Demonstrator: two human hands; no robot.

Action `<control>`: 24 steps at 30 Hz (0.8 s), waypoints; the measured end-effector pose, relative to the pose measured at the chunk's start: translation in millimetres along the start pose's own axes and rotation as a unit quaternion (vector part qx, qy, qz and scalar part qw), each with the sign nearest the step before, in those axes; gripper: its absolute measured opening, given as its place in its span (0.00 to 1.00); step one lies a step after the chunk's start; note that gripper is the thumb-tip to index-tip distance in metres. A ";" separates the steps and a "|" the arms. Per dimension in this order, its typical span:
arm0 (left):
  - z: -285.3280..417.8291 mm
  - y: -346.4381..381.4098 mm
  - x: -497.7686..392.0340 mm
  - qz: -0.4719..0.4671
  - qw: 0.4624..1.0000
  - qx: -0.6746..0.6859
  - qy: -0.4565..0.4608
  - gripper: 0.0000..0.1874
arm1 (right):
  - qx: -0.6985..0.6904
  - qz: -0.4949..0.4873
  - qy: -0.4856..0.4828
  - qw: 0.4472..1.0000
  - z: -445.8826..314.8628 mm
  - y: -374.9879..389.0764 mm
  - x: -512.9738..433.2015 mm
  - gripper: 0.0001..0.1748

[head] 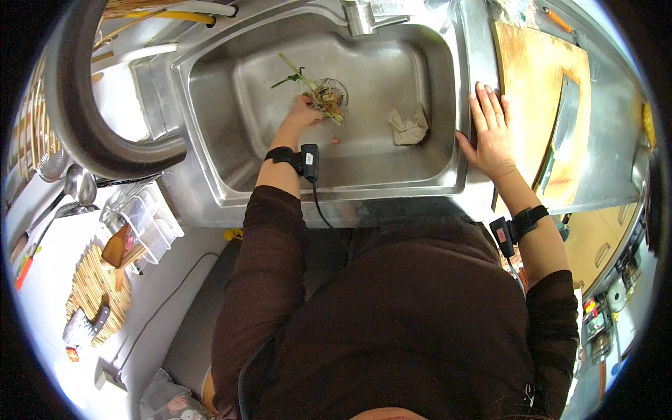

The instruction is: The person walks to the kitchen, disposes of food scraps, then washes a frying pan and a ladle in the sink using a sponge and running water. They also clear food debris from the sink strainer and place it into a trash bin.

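In the stainless steel sink point(367, 173), my left hand point(304, 113) has its fingers closed on a clump of vegetable scraps point(328, 100) with green stalks, over the round drain strainer point(341, 89). A small reddish bit point(336, 140) lies on the sink floor beside it. Toward the sink's right end rests a crumpled pale cloth point(408, 126). My right hand point(492, 128) lies flat, fingers spread, on the steel edge between the sink and a wooden cutting board point(517, 63); it holds nothing.
A large knife point(562, 121) lies on the cutting board. The faucet point(361, 18) stands at the sink's far edge. A thick dark curved tube point(63, 105) rises at the left, near ladles point(80, 184) and a white wire rack point(152, 226). A cleaver point(81, 325) is at lower left.
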State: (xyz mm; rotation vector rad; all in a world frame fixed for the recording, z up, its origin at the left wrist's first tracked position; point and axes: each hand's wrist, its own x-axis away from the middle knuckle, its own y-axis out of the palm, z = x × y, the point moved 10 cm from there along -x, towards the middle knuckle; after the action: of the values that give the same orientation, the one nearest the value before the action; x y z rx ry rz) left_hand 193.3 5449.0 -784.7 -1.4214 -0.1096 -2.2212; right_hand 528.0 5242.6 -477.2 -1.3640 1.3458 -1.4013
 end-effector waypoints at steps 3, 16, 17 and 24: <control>-37.3 -60.2 14.4 0.168 0.976 -0.093 -0.102 0.45 | 0.000 0.007 0.000 1.000 1.6 0.9 0.5 0.44; 41.2 -89.7 40.6 0.285 0.938 -0.194 0.034 0.28 | 0.007 0.000 0.006 1.000 2.9 1.9 -0.3 0.43; 42.6 -108.1 48.8 0.331 0.929 -0.164 0.034 0.28 | 0.005 0.001 0.007 1.000 3.3 1.9 -0.5 0.43; 49.1 -51.6 -2.8 0.263 0.863 -0.430 0.040 0.40 | 0.002 -0.007 0.012 1.000 3.5 4.4 -0.6 0.44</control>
State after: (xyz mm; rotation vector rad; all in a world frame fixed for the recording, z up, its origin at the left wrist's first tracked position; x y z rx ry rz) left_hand 211.9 5511.1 -754.9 -1.4904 1.2893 -1.8829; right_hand 530.9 5241.8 -482.0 -1.3619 1.3506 -1.4329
